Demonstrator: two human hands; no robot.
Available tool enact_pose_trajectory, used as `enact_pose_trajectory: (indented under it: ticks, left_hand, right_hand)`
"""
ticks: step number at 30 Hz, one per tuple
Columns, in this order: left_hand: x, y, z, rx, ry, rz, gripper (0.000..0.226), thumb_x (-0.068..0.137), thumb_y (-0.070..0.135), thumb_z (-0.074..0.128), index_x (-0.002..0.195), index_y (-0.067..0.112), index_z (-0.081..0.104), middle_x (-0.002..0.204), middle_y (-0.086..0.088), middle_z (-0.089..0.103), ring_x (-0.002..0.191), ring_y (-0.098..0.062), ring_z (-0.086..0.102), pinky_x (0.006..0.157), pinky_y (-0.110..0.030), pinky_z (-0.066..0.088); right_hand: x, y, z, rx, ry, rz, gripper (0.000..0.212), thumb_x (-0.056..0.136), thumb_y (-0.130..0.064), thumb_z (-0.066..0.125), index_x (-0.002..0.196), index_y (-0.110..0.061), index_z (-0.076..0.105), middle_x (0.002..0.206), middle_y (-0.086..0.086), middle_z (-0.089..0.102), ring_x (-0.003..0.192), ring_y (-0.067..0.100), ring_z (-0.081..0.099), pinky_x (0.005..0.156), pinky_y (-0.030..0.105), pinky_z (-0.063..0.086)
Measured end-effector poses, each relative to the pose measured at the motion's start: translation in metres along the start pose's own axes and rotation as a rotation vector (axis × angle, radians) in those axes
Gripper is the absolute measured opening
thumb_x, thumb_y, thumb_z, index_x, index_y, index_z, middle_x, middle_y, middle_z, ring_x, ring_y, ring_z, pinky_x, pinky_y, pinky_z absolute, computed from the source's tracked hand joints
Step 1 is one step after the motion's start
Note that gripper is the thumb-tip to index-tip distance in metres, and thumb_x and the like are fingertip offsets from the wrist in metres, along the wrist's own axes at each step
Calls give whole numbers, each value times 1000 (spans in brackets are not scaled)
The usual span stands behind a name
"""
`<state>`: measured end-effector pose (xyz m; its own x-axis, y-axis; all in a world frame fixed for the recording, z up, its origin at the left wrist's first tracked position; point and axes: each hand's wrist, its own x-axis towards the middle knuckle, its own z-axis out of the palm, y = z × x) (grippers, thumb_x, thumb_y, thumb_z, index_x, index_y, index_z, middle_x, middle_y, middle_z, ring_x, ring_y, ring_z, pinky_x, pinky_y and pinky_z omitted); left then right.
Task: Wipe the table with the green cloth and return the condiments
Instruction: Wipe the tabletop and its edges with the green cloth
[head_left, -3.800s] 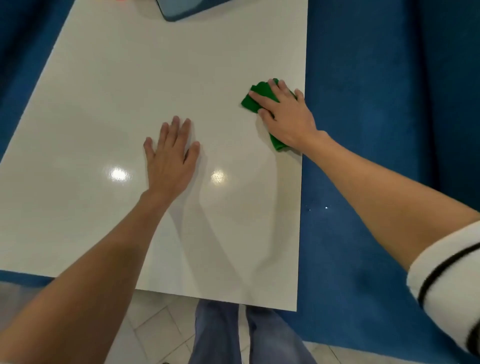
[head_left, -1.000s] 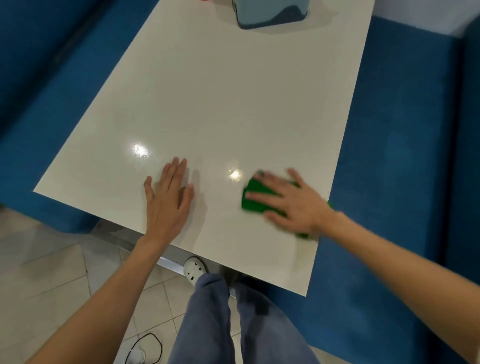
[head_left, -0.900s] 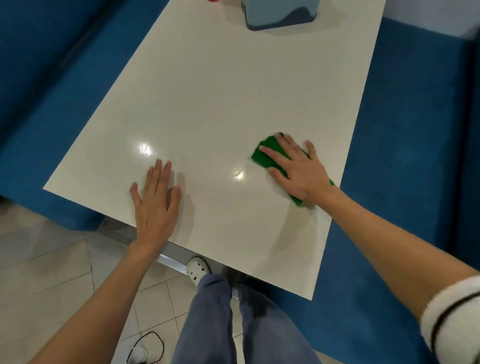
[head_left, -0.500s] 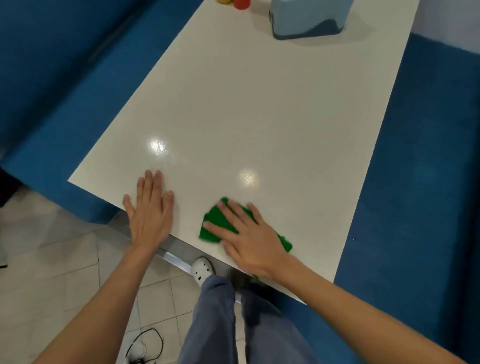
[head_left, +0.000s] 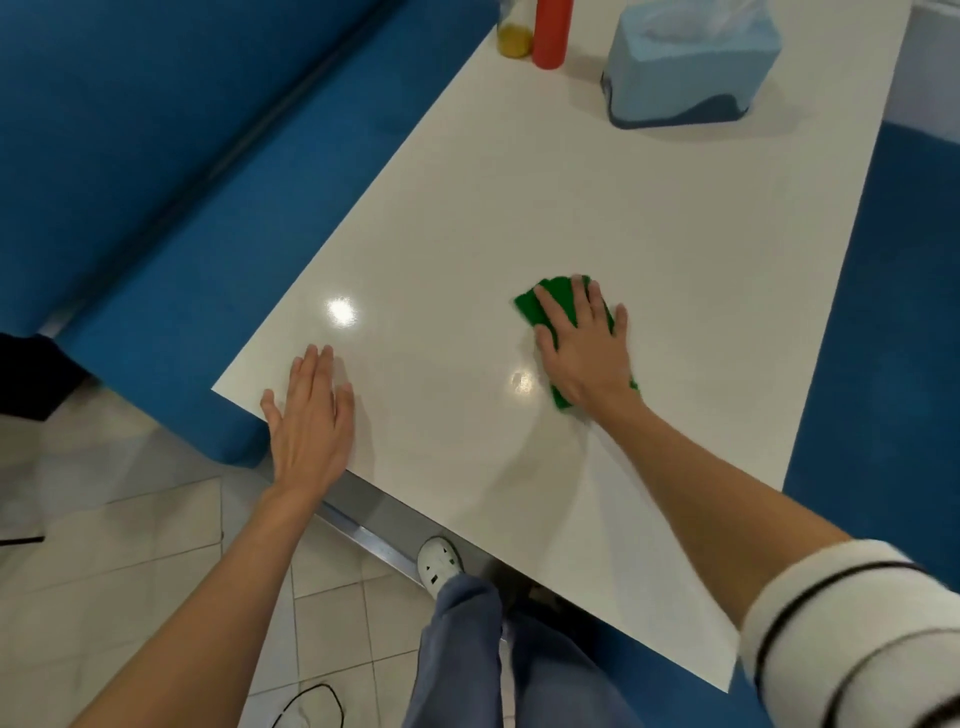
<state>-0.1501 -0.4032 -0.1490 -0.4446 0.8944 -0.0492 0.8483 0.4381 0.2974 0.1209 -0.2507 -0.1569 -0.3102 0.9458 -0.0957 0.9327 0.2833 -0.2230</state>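
A green cloth (head_left: 540, 306) lies flat on the white table (head_left: 623, 218), mostly covered by my right hand (head_left: 584, 348), which presses down on it with fingers spread. My left hand (head_left: 309, 415) rests palm-down and flat near the table's near-left corner, holding nothing. At the far left end of the table stand a red condiment bottle (head_left: 553, 34) and a bottle of yellow liquid (head_left: 514, 31), close together and cut off by the top edge.
A light blue tissue holder (head_left: 685, 67) stands at the far end, right of the bottles. Blue bench seats (head_left: 182, 218) flank the table on both sides. My legs and a white shoe (head_left: 439, 564) are under the near edge, above a tiled floor.
My right hand has slid the green cloth from the near edge away toward the table's middle. The left hand stays flat near the corner. The view has tilted, showing the bottles.
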Motion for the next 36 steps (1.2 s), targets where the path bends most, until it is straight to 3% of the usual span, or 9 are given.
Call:
enact_pose_trajectory:
  ticks: [3,8,11,15,19,23,27,31,36]
  left_hand:
    - [10,-8,-2,-4,-16,-10,49,104,26,30,151,14,25,159,-3,22,147,-20,17,114,-53,7]
    - [31,-25,-9,-34,-31,-36,50,103,26,27,151,14,24,160,-3,19,147,-20,14,116,-52,4]
    - [46,-29,-11,-47,-40,-42,50,104,27,25,152,14,23,160,-3,18,147,-19,13,117,-52,3]
    - [61,-35,-12,-54,-44,4,48,104,27,25,151,14,26,160,-3,20,147,-19,15,116,-53,6]
    - [67,-49,-11,-38,-38,65,48,103,25,28,149,14,29,158,-3,24,146,-21,19,113,-54,14]
    - [68,-56,-14,-63,18,116,42,102,21,36,142,13,43,153,-3,36,141,-19,33,108,-46,25]
    - [75,-62,-31,-335,45,78,36,101,18,38,136,13,49,140,0,52,127,-17,49,105,-35,33]
    - [82,-67,-50,-554,105,-42,35,102,19,39,135,13,51,132,-1,58,121,-14,53,100,-21,37]
    - [90,-72,-60,-598,164,-58,28,100,16,40,123,21,55,111,2,68,98,-16,65,90,-40,51]
  right_hand:
    - [-13,-57,16,19,-11,8,54,97,-40,22,151,-32,17,159,13,10,146,27,3,115,51,3]
    - [-85,-134,43,44,-84,-413,55,93,-40,28,148,-33,29,155,14,24,144,32,20,114,53,17]
    - [-110,-137,50,2,-148,-670,53,97,-42,29,149,-35,22,158,10,18,146,28,12,116,51,11]
    - [-64,-108,36,-7,-214,-967,49,98,-44,31,146,-40,28,158,2,17,146,18,11,116,50,-1]
    - [16,-104,31,-30,-98,-708,50,94,-47,28,143,-42,34,156,0,26,144,15,22,114,53,10]
    - [74,-135,25,10,-63,-278,52,96,-47,19,148,-42,18,160,1,9,147,18,5,115,52,2]
    - [86,-192,34,58,-38,-9,53,99,-40,23,151,-35,13,160,8,3,147,24,-3,114,53,-2]
    - [58,-243,50,54,-77,-182,53,98,-40,28,150,-34,19,160,9,8,147,26,2,114,53,1]
    - [10,-256,63,10,-164,-583,56,92,-45,18,146,-37,27,158,7,17,146,26,11,114,54,7]
